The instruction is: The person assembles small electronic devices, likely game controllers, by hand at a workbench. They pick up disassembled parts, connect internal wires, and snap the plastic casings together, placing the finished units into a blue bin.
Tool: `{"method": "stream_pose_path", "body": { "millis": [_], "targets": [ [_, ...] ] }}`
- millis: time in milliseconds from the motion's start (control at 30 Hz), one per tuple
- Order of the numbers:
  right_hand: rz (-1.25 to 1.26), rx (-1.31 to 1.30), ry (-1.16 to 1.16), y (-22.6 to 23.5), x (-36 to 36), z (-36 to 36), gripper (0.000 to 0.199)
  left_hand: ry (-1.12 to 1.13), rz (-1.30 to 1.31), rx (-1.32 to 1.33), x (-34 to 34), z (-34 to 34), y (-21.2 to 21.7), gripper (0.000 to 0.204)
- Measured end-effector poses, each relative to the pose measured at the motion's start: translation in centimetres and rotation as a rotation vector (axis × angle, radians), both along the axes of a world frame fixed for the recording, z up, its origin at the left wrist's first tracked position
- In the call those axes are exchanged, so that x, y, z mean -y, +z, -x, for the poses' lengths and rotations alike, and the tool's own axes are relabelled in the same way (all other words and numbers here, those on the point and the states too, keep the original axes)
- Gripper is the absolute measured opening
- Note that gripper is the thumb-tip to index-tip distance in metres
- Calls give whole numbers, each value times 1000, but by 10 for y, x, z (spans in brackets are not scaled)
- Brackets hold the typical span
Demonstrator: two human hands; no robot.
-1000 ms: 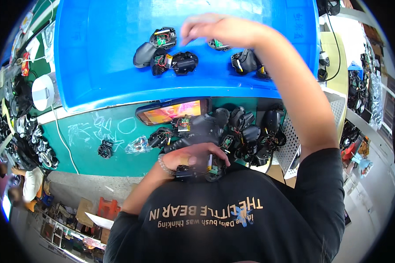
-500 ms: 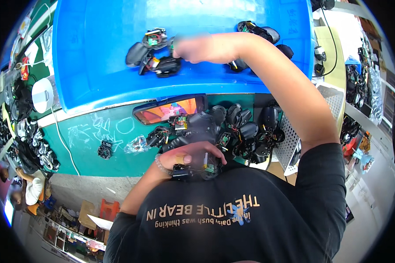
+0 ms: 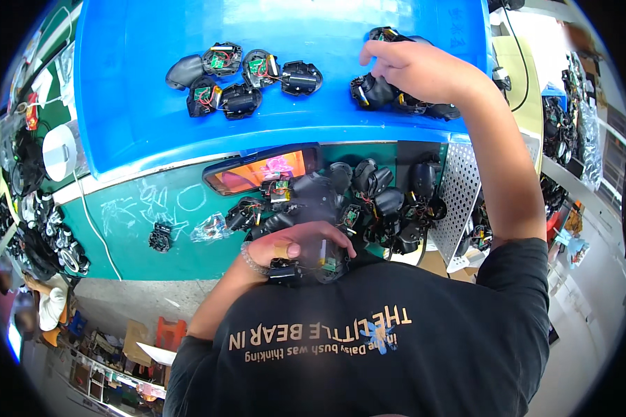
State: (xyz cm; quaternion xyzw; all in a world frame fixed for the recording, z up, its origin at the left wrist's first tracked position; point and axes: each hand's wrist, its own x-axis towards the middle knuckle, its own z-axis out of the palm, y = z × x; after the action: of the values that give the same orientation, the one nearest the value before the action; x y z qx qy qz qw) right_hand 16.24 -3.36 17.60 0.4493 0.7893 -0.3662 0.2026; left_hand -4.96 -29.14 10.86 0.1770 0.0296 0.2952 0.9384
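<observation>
Up in the blue bin [image 3: 132, 118], my right hand [image 3: 417, 69] has its fingers closed on a black mouse part [image 3: 372, 90]; down by my chest at the green desk [image 3: 181, 215], my left hand [image 3: 295, 247] grips another black part [image 3: 323, 260] beside the pile [image 3: 375, 201]

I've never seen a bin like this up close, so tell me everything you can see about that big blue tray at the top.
The blue tray looks like smooth, glossy moulded plastic, broad and shallow, with a pale raised rim along its near edge. It sits flat at the far side of the green work surface. On its floor lie two clusters of small black device shells with exposed green circuit boards and red wires. The right hand reaches into it and rests on the right cluster. Much of its floor is bare.
</observation>
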Motion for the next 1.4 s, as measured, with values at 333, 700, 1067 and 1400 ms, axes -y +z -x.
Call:
{"method": "stream_pose_path", "body": {
  "millis": [333, 700, 1067, 1400],
  "targets": [
    [-359, 109, 592, -42, 3, -7, 52, -10, 101, 2, 2, 4, 6, 73],
    [368, -631, -247, -51, -29, 4, 37, 11, 137, -7, 3, 8, 6, 73],
    [319, -572, -85, -55, 23, 119, 53, -6, 176, -7, 1, 3, 10, 75],
    [-741, -202, -80, -36, 8, 1, 38, 11, 174, -14, 5, 7, 13, 75]
  ]
}}
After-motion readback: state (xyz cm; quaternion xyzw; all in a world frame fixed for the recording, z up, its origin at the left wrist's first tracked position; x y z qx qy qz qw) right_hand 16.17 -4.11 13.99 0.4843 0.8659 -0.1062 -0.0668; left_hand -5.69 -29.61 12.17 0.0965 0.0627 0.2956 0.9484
